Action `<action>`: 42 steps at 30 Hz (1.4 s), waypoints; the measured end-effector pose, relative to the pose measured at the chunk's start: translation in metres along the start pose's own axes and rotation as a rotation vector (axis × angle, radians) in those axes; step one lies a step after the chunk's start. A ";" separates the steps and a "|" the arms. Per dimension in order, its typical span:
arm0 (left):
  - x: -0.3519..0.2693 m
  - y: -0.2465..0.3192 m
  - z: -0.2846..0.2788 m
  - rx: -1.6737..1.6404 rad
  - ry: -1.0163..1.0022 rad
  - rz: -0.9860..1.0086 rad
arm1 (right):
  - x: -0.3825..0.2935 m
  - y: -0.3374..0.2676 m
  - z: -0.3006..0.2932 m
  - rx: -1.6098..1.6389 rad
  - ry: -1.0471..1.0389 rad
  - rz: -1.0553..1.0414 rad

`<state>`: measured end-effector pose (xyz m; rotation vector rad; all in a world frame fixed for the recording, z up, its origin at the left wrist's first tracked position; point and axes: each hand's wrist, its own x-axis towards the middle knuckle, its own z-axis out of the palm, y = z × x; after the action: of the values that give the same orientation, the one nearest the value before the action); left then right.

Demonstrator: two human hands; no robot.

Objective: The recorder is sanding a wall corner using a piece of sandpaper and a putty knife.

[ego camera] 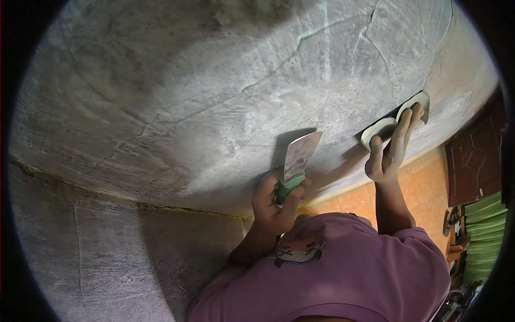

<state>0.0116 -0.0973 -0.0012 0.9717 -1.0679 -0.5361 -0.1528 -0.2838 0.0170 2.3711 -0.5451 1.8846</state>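
Note:
My left hand [273, 205] grips the green handle of a putty knife [302, 155]. Its broad, stained metal blade points up and stands just off the grey plastered wall [225, 100], casting a shadow on it. Farther right, my right hand [389, 155] holds a curled cream-coloured sheet [378, 131] with a dark underside, possibly sandpaper, flat against the wall. The thumb lies on one curl and the fingers press on the other. Long cracks and scrape marks run across the plaster above both hands.
A second wall [108, 249] meets this one along a cracked corner at lower left. Orange floor tiles [422, 181] show below my right arm. To the far right are a dark brown wooden door [474, 153] and a green curtain [485, 233], with assorted items beside it.

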 end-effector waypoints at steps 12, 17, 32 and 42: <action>-0.002 0.000 0.004 -0.074 0.035 -0.010 | 0.028 0.000 -0.014 -0.013 0.030 0.090; 0.000 -0.001 0.004 -0.060 0.043 -0.004 | 0.001 -0.013 -0.012 -0.116 -0.304 -0.109; -0.002 -0.008 0.008 -0.077 0.101 0.028 | 0.021 0.001 -0.017 -0.045 -0.081 0.059; -0.001 -0.015 0.013 -0.091 0.047 0.069 | 0.008 0.005 -0.023 -0.079 -0.106 0.181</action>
<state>0.0006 -0.1087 -0.0131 0.8614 -1.0225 -0.4988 -0.1741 -0.2847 0.0298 2.4550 -0.8540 1.7734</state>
